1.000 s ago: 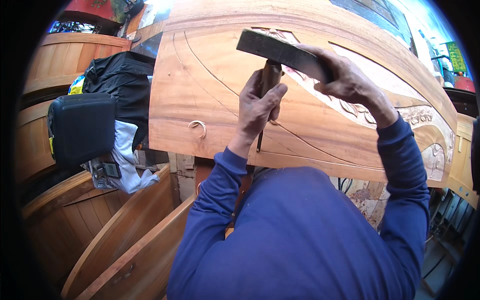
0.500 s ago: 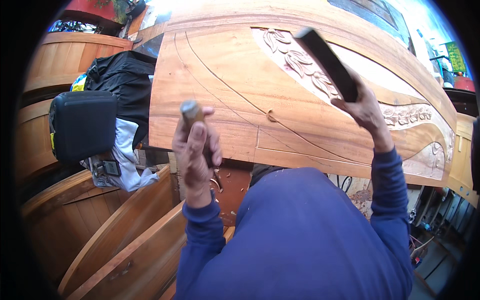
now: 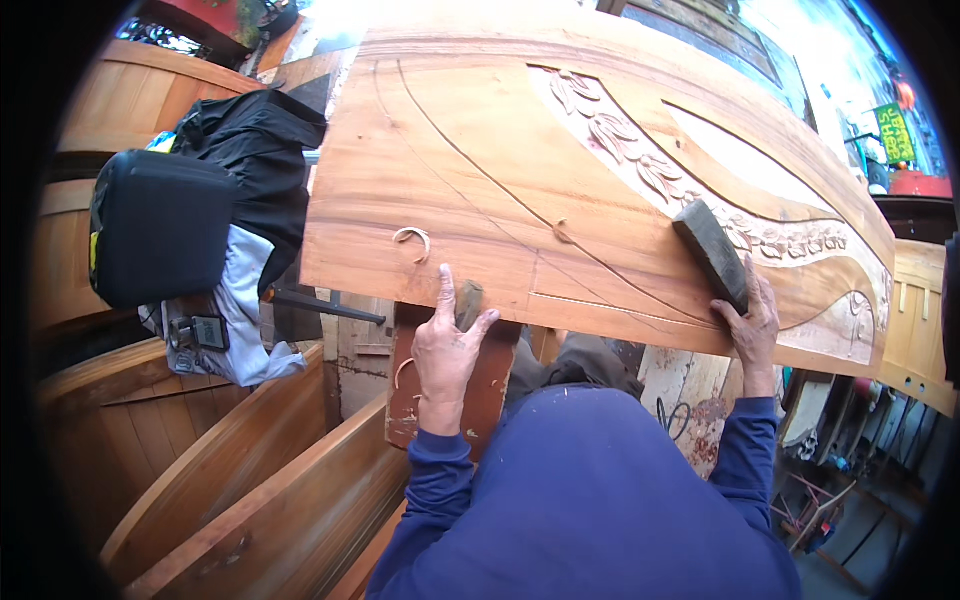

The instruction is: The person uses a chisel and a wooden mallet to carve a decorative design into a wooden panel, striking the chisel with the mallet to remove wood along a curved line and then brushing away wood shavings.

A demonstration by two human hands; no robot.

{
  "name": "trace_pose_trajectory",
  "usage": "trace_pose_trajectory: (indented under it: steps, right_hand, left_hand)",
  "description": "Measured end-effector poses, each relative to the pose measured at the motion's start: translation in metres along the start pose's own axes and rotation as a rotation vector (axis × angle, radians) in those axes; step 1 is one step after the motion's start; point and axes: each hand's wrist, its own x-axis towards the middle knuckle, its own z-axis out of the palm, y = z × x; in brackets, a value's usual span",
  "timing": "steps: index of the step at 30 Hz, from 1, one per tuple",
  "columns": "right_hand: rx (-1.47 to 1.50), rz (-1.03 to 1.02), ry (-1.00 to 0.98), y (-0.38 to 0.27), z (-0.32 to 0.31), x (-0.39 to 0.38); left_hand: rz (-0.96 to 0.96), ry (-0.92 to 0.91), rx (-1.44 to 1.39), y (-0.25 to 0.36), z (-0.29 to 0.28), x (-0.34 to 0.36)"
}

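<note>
A large wooden panel, carved with leaves along a curved band, lies before me. At its near edge, left of centre, my left hand has its index finger and thumb stretched apart. The wooden handle of a chisel shows in the gap between them; its blade is not visible. On the right, my right hand has thumb and fingers on either side of the near end of a dark wooden block. The block slants across the panel near the carving.
A curled shaving and a smaller one lie on the panel. A black case, black cloth and white cloth are piled at the left. Wooden boards lean below them. A reddish-brown board sits under the panel's near edge.
Both hands have come down to the panel's near edge. The raised block now lies against the panel. My left fingers have spread from around the chisel. A curled shaving now shows on the panel.
</note>
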Motion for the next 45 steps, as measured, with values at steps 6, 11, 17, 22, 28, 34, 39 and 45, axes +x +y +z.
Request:
trace_pose_trajectory:
  steps: [6, 11, 17, 22, 28, 34, 39, 45]
  right_hand:
    - [-0.173, 0.002, 0.200, 0.017, 0.015, -0.018]
    - [-0.131, 0.031, 0.353, 0.035, 0.032, -0.020]
    - [-0.151, 0.041, 0.480, 0.053, 0.040, -0.023]
    - [-0.104, -0.009, 0.513, 0.052, 0.036, -0.022]
    - [0.006, -0.023, 0.529, 0.056, 0.031, -0.023]
    - [0.099, -0.015, 0.532, 0.058, 0.026, -0.025]
    - [0.154, -0.013, 0.531, 0.062, 0.025, -0.026]
    - [0.181, -0.004, 0.548, 0.066, 0.030, -0.028]
  left_hand:
    - [0.046, 0.004, 0.072, -0.008, -0.002, -0.002]
    - [0.032, -0.058, 0.184, -0.008, -0.007, -0.016]
    - [-0.013, -0.076, 0.254, -0.004, -0.007, -0.049]
    - [-0.004, 0.097, 0.274, -0.015, 0.026, -0.060]
    - [0.032, 0.248, 0.409, -0.013, 0.042, -0.063]
    - [-0.034, 0.309, 0.424, -0.011, 0.049, -0.065]
    - [-0.055, 0.298, 0.419, -0.014, 0.051, -0.062]
    - [-0.076, 0.325, 0.429, -0.019, 0.052, -0.061]
